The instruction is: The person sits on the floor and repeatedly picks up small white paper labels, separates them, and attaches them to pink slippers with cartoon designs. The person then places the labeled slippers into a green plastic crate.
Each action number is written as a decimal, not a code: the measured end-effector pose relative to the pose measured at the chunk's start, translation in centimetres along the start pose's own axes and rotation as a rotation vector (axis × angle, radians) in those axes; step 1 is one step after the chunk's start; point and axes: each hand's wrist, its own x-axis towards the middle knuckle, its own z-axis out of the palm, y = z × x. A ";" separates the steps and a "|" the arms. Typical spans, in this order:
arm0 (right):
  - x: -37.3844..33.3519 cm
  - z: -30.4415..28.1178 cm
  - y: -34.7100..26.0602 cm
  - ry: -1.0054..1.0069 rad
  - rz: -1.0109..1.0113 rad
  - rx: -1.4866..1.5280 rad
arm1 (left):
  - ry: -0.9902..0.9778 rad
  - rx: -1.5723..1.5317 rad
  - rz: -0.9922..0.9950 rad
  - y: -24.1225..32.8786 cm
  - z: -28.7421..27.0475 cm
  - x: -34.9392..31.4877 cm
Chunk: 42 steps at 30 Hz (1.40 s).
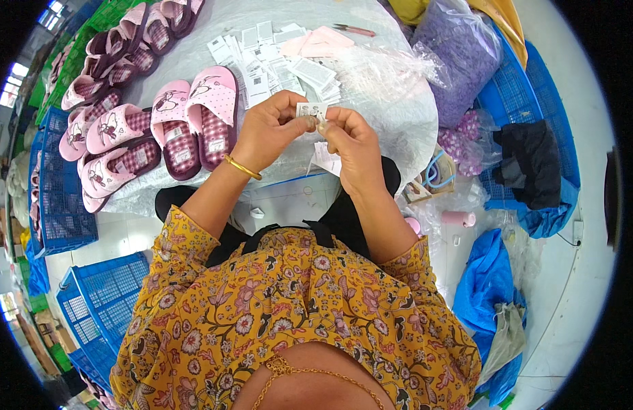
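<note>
Both hands meet over the near part of a table, pinching one small white printed label. My left hand, with a gold bangle at the wrist, grips its left side between thumb and fingers. My right hand has thumb and forefinger closed at its lower right corner. Just below the hands lies a white slip of paper. Beyond them spreads a loose pile of white printed labels. A pair of pink slippers with checked insoles stands to the left of my left hand.
More pink slippers line the left of the plastic-covered table. Pink sheets and pink-handled snips lie at the far side. Blue crates stand at left. At right sit a purple bag and a dark cloth.
</note>
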 end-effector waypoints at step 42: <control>-2.9 5.4 2.1 -0.280 0.094 -0.629 | 0.009 0.631 0.395 0.2 -7.8 -7.7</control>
